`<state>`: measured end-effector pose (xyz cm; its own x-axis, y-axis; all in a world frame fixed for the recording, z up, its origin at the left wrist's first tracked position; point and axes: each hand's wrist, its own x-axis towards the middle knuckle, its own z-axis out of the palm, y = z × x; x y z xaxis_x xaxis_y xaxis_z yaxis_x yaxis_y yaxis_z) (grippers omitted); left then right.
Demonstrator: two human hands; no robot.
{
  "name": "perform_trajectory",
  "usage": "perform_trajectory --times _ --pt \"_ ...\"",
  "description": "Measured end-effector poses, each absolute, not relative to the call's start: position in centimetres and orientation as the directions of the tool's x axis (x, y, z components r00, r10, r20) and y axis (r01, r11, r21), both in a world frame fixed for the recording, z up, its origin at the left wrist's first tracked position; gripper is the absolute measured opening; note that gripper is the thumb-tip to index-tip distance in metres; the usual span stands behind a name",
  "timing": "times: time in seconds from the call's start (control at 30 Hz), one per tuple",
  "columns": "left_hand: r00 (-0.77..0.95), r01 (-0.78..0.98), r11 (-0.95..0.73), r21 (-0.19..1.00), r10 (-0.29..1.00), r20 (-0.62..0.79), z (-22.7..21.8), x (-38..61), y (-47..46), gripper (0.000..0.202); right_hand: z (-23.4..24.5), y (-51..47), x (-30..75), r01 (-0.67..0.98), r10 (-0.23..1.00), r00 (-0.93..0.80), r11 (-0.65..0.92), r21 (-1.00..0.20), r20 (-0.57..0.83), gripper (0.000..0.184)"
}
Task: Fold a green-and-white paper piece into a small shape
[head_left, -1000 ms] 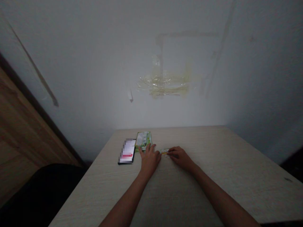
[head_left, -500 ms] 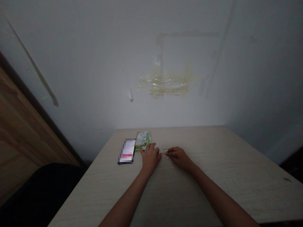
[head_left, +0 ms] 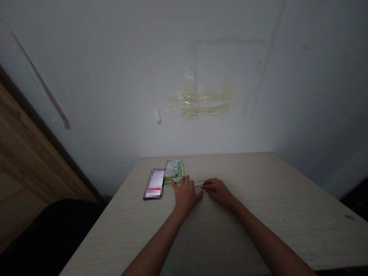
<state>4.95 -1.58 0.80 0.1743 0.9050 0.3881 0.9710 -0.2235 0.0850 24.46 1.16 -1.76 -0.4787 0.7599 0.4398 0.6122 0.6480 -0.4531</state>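
A small, flat piece with white, green and yellow print [head_left: 198, 185] lies on the table between my two hands; it may be a packet, but its kind is too small to make out. My right hand [head_left: 220, 192] pinches its right end with thumb and fingers. At its left end rests my left hand [head_left: 185, 194], palm down with fingers spread and the thumb beside the piece's near edge. Just beyond the left fingertips lie green-and-white printed packets [head_left: 174, 168], stacked flat.
A phone [head_left: 154, 184] with a lit, blurred screen lies left of the packets. The pale wooden table [head_left: 287, 207] meets a wall [head_left: 115, 76] marked with old tape [head_left: 201, 103]. A dark chair back [head_left: 66, 226] and a wooden panel [head_left: 25, 161] stand at the left.
My left hand has shifted slightly to the right, and its thumb has moved toward my right fingers along the small printed piece. The right hand has hardly moved.
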Motion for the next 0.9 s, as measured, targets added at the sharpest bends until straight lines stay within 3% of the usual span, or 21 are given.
perform_trajectory --times 0.37,0.73,0.9 --pt "0.208 0.958 -0.271 0.093 0.879 0.428 -0.1 4.8 -1.7 0.059 -1.8 1.2 24.6 0.611 0.764 -0.473 0.643 -0.461 0.439 0.028" --pt "0.293 0.894 -0.406 0.190 0.850 0.438 -0.4 3.9 -1.6 0.023 -1.7 0.9 24.6 0.624 0.811 -0.399 0.582 -0.522 0.427 0.029" --pt "0.304 0.889 -0.411 0.203 0.860 0.410 -0.1 3.6 -1.7 0.021 -1.6 0.9 24.6 0.629 0.817 -0.402 0.575 -0.523 0.414 0.028"
